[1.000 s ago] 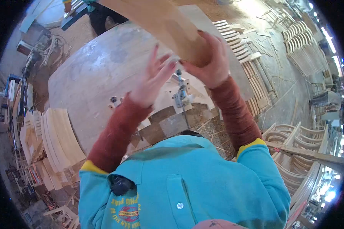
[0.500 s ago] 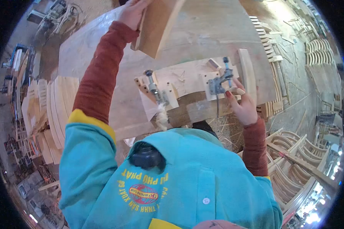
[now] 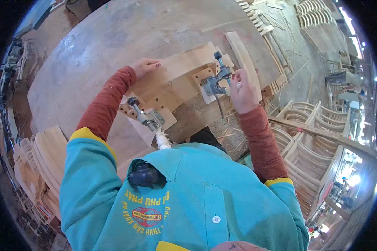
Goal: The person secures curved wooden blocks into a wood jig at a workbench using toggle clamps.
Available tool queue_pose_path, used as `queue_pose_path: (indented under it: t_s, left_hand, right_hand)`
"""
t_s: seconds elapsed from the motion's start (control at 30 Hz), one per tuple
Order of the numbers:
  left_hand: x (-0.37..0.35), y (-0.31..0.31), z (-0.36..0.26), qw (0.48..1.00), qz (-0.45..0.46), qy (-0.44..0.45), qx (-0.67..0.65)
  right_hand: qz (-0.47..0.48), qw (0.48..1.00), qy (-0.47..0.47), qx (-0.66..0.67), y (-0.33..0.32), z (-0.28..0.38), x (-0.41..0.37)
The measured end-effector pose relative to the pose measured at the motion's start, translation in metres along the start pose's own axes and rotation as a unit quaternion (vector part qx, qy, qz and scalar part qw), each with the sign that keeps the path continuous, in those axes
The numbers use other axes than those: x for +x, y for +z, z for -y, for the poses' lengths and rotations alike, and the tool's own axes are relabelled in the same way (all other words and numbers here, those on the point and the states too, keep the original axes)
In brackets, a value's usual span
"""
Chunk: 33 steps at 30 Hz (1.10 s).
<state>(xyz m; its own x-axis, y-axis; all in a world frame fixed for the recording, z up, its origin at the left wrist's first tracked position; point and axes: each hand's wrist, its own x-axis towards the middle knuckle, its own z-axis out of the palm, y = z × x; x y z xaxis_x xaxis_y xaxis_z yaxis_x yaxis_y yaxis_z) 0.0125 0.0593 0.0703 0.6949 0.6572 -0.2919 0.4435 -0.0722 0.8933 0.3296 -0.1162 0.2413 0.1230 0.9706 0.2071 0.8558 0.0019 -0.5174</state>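
On the wooden jig on the table, a pale curved board [image 3: 184,62] now lies along the far side, slightly blurred. My left hand [image 3: 145,67] is at its left end, fingers closed against the board's edge. My right hand [image 3: 244,93] has curled fingers at the right toggle clamp [image 3: 215,81], on its right side; part of the grip is hidden. Closer to my body on the left stands another toggle clamp [image 3: 144,117], with a frayed white wrapping [image 3: 162,139] on its handle. Neither hand touches that left clamp.
A narrow curved wood strip [image 3: 244,54] lies on the table [image 3: 92,46] beyond my right hand. Stacked curved pieces [image 3: 50,152] stand at the left. Curved wooden frames [image 3: 310,146] fill the right side, and slats [image 3: 255,19] line the table's far right.
My left hand has lowered the board from its raised position onto the jig. My right hand has stayed by the right clamp, with its fingers closer in. The view has shifted.
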Motion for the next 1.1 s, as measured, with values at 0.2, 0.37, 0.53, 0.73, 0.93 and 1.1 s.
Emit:
queue_pose_path:
  t_s: [0.2,0.37,0.53,0.73,0.93,1.1]
  left_hand:
    - [-0.003,0.015,0.006,0.995,0.053,-0.07,0.043]
    - [-0.018,0.0,0.011,0.992,0.088,-0.055,0.068]
    - [-0.023,0.004,0.016,0.994,0.088,-0.058,0.023]
    - [-0.031,0.006,0.008,0.994,0.079,-0.075,-0.013]
    - [-0.024,0.015,0.028,0.998,0.049,-0.045,0.003]
    - [-0.039,0.008,-0.004,0.997,0.057,-0.058,-0.015]
  right_hand:
    - [0.009,1.0,0.017,0.003,0.012,-0.004,-0.004]
    - [0.032,0.994,0.079,0.071,0.01,-0.007,-0.004]
    - [0.066,0.98,0.162,0.089,0.002,0.01,-0.001]
    - [0.31,0.932,0.134,-0.135,-0.019,0.006,0.005]
    - [0.198,0.943,0.199,0.181,-0.006,-0.021,-0.075]
    - [0.205,0.927,0.204,0.238,0.039,-0.061,-0.095]
